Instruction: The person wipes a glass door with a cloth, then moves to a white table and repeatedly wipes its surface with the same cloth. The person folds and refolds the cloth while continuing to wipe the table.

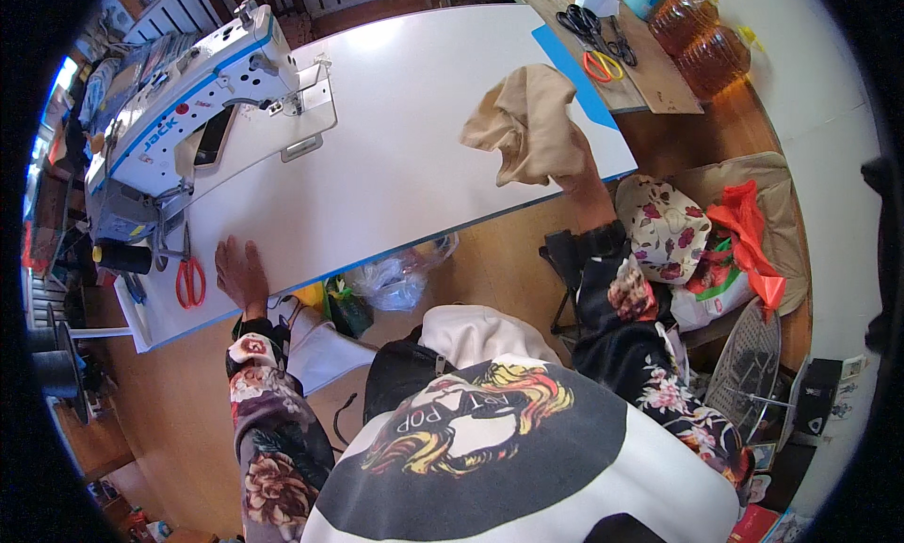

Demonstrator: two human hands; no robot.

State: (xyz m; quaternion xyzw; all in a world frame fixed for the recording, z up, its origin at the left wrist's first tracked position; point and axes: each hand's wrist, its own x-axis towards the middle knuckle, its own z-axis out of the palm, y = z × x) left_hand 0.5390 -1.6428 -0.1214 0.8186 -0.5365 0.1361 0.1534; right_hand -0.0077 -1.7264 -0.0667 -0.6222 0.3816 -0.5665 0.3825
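Observation:
Over the right part of the white sewing table [395, 133], my right hand [583, 168] grips a crumpled piece of beige cloth [526, 123]. The cloth covers most of its fingers. My left hand [242, 271] rests palm down near the table's front edge, fingers somewhat apart, holding nothing. Just left of it lie scissors with red handles [191, 283]. Beyond the left hand stands a white and blue Jack sewing machine [191, 98]. A smartphone [215, 139] lies on the machine's bed, under the arm.
Blue-handled snips [133, 289] and a black thread cone [121, 257] sit at the table's left end. More scissors [602, 67] lie on a side board, near bottles of amber liquid [713, 61]. A floral bag [664, 228] and a standing fan [745, 366] are at my right.

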